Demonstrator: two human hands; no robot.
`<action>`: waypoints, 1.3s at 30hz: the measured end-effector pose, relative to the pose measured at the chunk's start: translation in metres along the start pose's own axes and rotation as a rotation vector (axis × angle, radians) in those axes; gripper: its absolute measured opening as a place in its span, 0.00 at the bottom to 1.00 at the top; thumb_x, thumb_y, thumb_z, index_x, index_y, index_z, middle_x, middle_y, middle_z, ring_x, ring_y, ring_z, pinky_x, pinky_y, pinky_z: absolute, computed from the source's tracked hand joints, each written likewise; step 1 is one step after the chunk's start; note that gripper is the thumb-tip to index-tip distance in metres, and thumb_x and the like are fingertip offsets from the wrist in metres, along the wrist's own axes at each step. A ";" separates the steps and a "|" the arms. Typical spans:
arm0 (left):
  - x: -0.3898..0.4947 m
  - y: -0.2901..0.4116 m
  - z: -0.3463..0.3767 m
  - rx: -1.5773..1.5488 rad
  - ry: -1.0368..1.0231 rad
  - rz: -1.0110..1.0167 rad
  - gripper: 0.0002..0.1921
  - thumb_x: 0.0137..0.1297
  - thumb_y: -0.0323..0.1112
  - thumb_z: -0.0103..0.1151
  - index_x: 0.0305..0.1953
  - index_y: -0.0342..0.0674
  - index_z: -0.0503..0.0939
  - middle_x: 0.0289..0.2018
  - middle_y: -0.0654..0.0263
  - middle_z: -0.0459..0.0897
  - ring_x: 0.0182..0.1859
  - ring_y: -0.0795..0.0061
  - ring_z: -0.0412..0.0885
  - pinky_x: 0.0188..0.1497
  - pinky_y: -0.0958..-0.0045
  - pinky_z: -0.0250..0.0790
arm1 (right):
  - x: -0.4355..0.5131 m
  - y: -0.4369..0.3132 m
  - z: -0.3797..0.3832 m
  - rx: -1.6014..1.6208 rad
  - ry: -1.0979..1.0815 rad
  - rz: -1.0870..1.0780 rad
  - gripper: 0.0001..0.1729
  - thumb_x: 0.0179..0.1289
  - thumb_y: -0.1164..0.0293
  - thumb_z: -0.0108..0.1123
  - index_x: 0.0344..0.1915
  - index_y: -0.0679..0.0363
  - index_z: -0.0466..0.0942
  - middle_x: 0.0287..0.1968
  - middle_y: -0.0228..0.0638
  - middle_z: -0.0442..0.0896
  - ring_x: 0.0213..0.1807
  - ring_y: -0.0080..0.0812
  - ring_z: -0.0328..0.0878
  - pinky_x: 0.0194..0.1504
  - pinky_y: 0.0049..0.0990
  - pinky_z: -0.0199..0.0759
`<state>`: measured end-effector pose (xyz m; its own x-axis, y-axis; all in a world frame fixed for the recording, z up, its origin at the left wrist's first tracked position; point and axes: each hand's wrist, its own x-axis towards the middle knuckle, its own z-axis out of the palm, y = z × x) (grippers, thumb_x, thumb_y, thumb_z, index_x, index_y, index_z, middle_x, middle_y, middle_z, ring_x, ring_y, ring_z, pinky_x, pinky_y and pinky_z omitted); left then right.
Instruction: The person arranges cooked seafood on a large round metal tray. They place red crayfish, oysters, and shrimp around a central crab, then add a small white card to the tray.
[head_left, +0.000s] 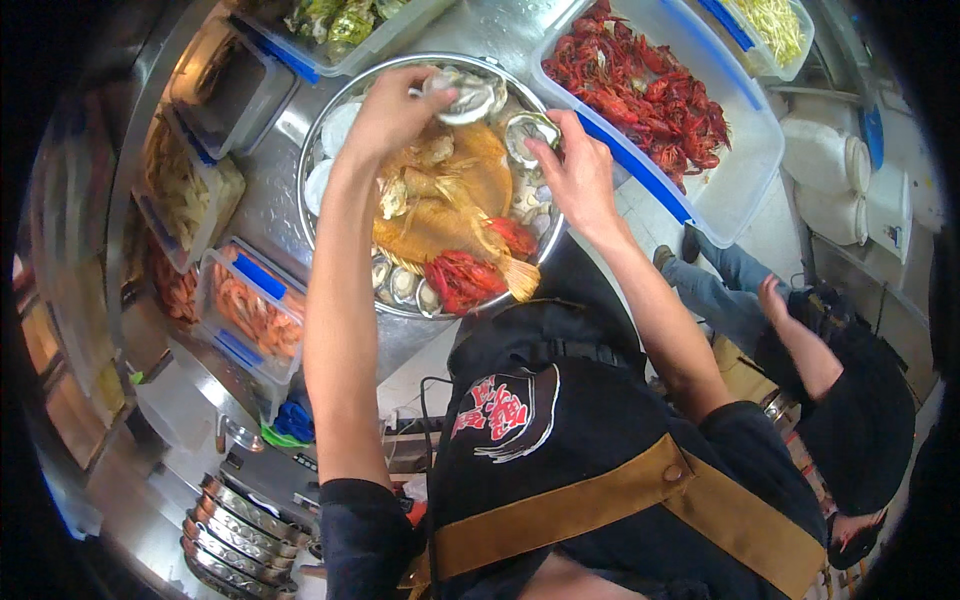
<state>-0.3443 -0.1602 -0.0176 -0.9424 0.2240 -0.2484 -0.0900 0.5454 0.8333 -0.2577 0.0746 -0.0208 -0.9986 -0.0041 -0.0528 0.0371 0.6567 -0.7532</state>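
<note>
My left hand (394, 109) reaches over the far side of a round metal pan (302, 187), its fingers on an open oyster (466, 103). Between the thumb and fingers of my right hand (579, 169) is another oyster in its half shell (527, 136), at the pan's right rim. Golden-brown whole fish (480, 161) fill the middle of the pan. Red crayfish (465, 281) lie in two clusters near the close edge, beside several abalones (405, 285). Small clams (536, 214) sit along the right side. White shells (339, 127) show at the left, partly behind my forearm.
A plastic tub (750, 172) of crayfish stands right of the pan; a tub of oysters (360, 45) stands beyond it. Tubs of shrimp (251, 300) and pale strips (199, 199) are at left. Another person (825, 360) stands at right. Stacked metal pans (236, 536) are lower left.
</note>
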 end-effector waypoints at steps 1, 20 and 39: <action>0.020 0.000 -0.009 0.057 -0.192 -0.144 0.18 0.63 0.40 0.67 0.46 0.31 0.84 0.29 0.64 0.85 0.32 0.79 0.80 0.37 0.71 0.72 | 0.002 -0.002 0.002 0.003 0.013 -0.008 0.19 0.62 0.69 0.67 0.51 0.63 0.74 0.30 0.51 0.82 0.34 0.54 0.82 0.34 0.43 0.73; 0.118 -0.016 -0.005 0.436 -0.550 0.155 0.19 0.54 0.34 0.72 0.45 0.31 0.83 0.33 0.64 0.85 0.35 0.76 0.79 0.39 0.71 0.73 | 0.014 0.015 0.015 -0.091 -0.119 -0.075 0.28 0.62 0.73 0.66 0.59 0.68 0.67 0.35 0.58 0.82 0.39 0.60 0.81 0.39 0.47 0.74; 0.088 -0.017 0.008 0.335 -0.166 0.128 0.13 0.59 0.30 0.65 0.45 0.35 0.86 0.37 0.54 0.89 0.39 0.66 0.86 0.45 0.67 0.76 | -0.015 0.029 0.013 -0.129 -0.092 -0.148 0.31 0.57 0.77 0.70 0.61 0.66 0.71 0.62 0.46 0.70 0.43 0.41 0.82 0.42 0.35 0.80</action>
<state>-0.4234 -0.1433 -0.0573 -0.8720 0.4193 -0.2525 0.1604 0.7322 0.6619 -0.2409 0.0839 -0.0510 -0.9849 -0.1730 -0.0123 -0.1208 0.7351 -0.6671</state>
